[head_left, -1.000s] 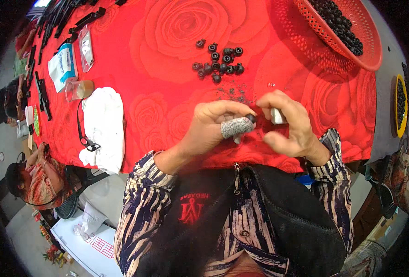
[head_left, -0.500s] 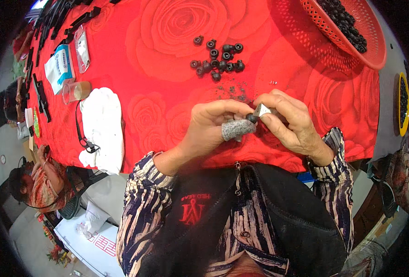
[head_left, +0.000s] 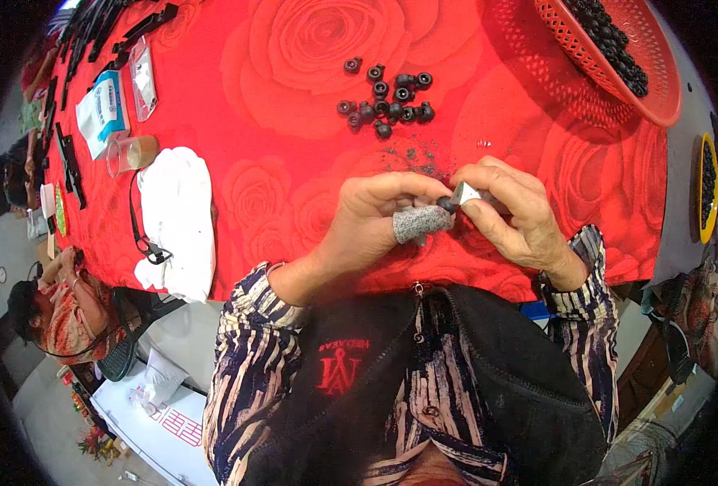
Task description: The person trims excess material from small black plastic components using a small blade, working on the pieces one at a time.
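Observation:
Between the thumb and fingers of my left hand (head_left: 365, 217) is a small round black part (head_left: 446, 205). A grey knitted sleeve (head_left: 417, 224) covers one digit of that hand. My right hand (head_left: 514, 209) pinches a small pale, flat-sided piece, apparently a blade (head_left: 466, 193), and its edge meets the black part. Most of this piece is hidden by my fingers. Dark shavings (head_left: 416, 159) lie scattered on the red cloth just beyond my hands. Farther off sits a loose cluster of similar black parts (head_left: 381, 107), each with a round opening.
At the far right stands a red perforated basket (head_left: 660, 85) of black parts; a yellow-rimmed container (head_left: 713, 202) is beyond the table. On the left lie a white cloth (head_left: 179, 223), a plastic cup (head_left: 136, 154), a blue-and-white packet (head_left: 104, 117) and black strips (head_left: 69, 166). Another person (head_left: 84, 312) sits far left.
Both hands stay together on the black part, with only a slight shift in the part and blade. The whole view has moved a little.

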`<state>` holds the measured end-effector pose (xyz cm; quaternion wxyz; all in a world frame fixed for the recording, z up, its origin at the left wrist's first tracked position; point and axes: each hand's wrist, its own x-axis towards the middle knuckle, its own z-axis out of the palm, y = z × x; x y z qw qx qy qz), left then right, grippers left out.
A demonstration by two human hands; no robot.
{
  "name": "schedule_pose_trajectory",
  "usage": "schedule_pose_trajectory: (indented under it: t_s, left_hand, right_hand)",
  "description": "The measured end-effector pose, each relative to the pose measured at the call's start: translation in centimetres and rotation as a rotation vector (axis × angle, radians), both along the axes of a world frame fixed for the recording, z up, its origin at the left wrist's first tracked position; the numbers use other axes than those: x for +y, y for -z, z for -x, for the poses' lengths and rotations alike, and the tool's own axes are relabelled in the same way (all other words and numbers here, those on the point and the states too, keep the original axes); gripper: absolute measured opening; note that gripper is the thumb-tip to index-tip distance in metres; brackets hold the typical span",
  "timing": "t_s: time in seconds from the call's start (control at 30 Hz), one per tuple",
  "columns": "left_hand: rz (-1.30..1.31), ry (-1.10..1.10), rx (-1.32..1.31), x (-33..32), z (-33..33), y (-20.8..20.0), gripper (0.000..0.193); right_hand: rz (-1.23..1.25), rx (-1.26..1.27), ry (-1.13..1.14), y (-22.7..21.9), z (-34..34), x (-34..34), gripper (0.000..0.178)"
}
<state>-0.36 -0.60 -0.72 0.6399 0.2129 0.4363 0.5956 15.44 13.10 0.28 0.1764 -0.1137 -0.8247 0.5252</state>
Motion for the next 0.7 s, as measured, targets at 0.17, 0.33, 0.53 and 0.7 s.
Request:
schedule_pose_trajectory:
  t_s: [0.17,0.33,0.53,0.7]
  left_hand:
    - [0.038,0.020,-0.072,0.1,0.0,-0.4,0.021]
    - [0.016,0.028,-0.040,-0.1,0.0,0.2,0.020]
    - [0.103,0.048,-0.185,-0.1,-0.2,0.1,0.019]
    - [0.093,0.045,-0.171,-0.2,-0.3,0.2,0.019]
  right_hand:
    - [-0.022,-0.018,-0.035,-0.2,0.0,0.3,0.018]
    - [-0.036,-0.012,-0.049,0.0,0.0,0.4,0.017]
    - [-0.019,0.011,-0.093,0.1,0.1,0.7,0.017]
    - [-0.049,0.061,-0.095,0.8,0.2,0.6,0.018]
